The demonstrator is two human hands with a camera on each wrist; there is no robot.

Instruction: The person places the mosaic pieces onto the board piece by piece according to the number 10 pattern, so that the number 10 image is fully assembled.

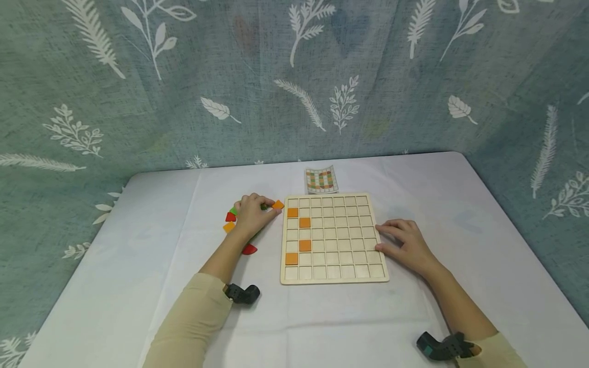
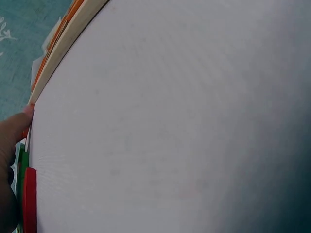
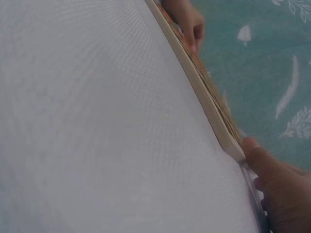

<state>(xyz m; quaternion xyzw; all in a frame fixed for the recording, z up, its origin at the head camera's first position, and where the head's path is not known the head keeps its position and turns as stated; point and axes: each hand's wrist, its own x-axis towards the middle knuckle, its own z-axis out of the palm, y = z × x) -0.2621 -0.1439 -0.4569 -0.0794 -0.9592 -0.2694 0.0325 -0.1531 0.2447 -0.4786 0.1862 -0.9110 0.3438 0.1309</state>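
A square wooden grid board (image 1: 338,245) lies on the white table. In its left columns sit several orange square tiles (image 1: 304,246), with bare cells around them. Just off the board's upper left corner, my left hand (image 1: 252,212) pinches another orange tile (image 1: 278,204) between thumb and fingers. Under and beside that hand are loose pieces, partly hidden by it: a red one (image 1: 230,217), a yellow-orange one (image 1: 229,226), green ones and a red curved piece (image 1: 249,249). My right hand (image 1: 407,244) rests its thumb and fingertips against the board's right edge, fingers relaxed.
Behind the board's top edge lies a small card (image 1: 321,180) printed with a coloured grid pattern. A patterned blue-green cloth (image 1: 257,102) hangs beyond the far table edge. Black wrist cameras (image 1: 244,294) sit on both forearms.
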